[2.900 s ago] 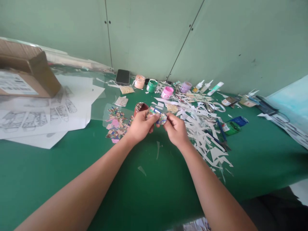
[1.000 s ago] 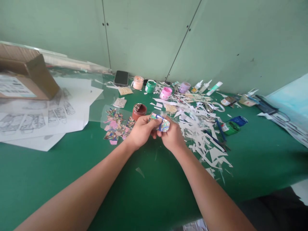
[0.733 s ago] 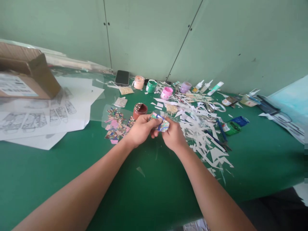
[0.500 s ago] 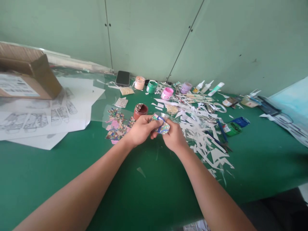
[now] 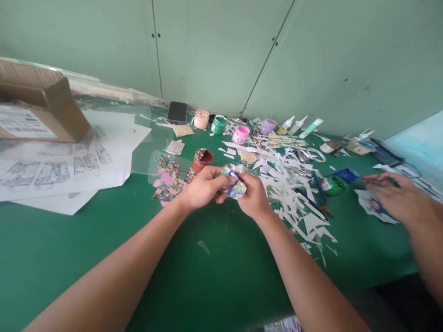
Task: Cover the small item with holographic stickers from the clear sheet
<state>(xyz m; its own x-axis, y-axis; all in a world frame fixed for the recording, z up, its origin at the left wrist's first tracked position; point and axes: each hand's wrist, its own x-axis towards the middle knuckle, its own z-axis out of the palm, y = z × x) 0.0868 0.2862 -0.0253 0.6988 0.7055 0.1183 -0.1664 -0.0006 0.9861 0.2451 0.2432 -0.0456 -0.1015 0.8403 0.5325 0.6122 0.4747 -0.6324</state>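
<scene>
Between my two hands is a small patterned cutout point(image 5: 236, 188) in blue, green and gold, with a clear film edge around it. My left hand point(image 5: 204, 186) pinches its left side, thumb on top. My right hand point(image 5: 254, 192) grips the right side, fingers closed. Just behind my left hand stands an open jar of dark red paint point(image 5: 202, 160). Left of it, a group of colourful cutouts point(image 5: 166, 179) lies on a clear sheet. White paper scraps point(image 5: 294, 198) spread over the green table point(image 5: 194, 276) to the right of my right hand.
Another person's hands point(image 5: 401, 196) reach in at the right beside a printed paper piece point(image 5: 375, 207). Paint jars, such as a pink one point(image 5: 241, 134), line the back with a phone point(image 5: 177, 113). A cardboard box point(image 5: 41, 110) and printed sheets point(image 5: 65, 175) lie left.
Another person's hands have come in from the right, and a printed paper piece now shows under them. The cutout in my hands has tilted and shifted slightly right and down.
</scene>
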